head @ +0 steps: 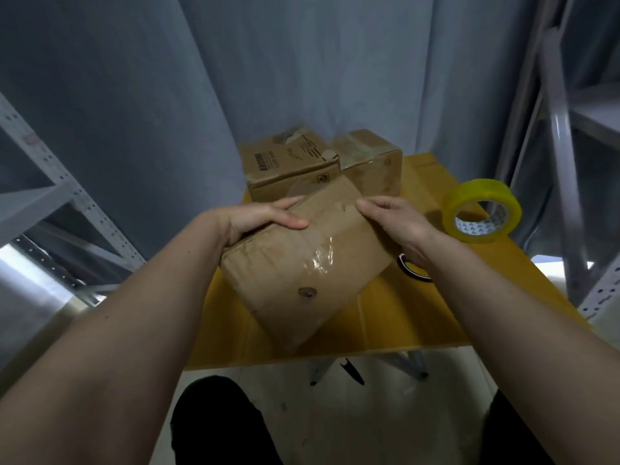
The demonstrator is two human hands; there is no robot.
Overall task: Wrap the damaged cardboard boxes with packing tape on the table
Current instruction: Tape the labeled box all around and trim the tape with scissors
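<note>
Both hands hold a crumpled brown box (pixel 302 260) tilted over the yellow bench (pixel 402 317). The left hand (pixel 258 219) grips its far left corner; the right hand (pixel 399 223) grips its right edge. Two more boxes (pixel 292 162) sit just past the hands, and a tape roll (pixel 483 209) stands right of the right hand.

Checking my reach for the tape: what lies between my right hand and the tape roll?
In the head view, only bare yellow table lies between the right hand and the tape roll.
</note>
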